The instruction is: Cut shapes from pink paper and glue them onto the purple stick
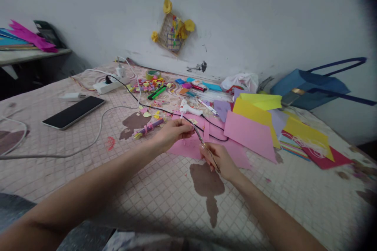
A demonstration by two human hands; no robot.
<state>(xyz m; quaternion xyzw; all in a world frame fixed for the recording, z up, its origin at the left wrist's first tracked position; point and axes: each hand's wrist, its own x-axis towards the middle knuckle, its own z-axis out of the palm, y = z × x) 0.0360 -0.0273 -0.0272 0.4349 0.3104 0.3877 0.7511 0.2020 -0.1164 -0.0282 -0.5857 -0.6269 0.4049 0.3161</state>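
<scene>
My right hand (220,159) grips a pair of scissors (203,143), blades pointing up and left toward my left hand (172,133). My left hand pinches a small pink piece of paper (186,135) at the blade tips. Both hands hover over a pink paper sheet (191,147) lying on the patterned mattress (165,188). A white glue gun (188,109) with a black cord lies just beyond my hands. A rolled purple and pink paper stick (149,128) lies to the left of my left hand.
Pink (250,133), yellow (256,113) and red (324,159) sheets lie to the right, a blue bag (312,86) behind. A phone (73,112), a power strip (110,84), white cables, markers and paper scraps (150,84) lie at left and back. A paper flower craft (173,27) hangs on the wall.
</scene>
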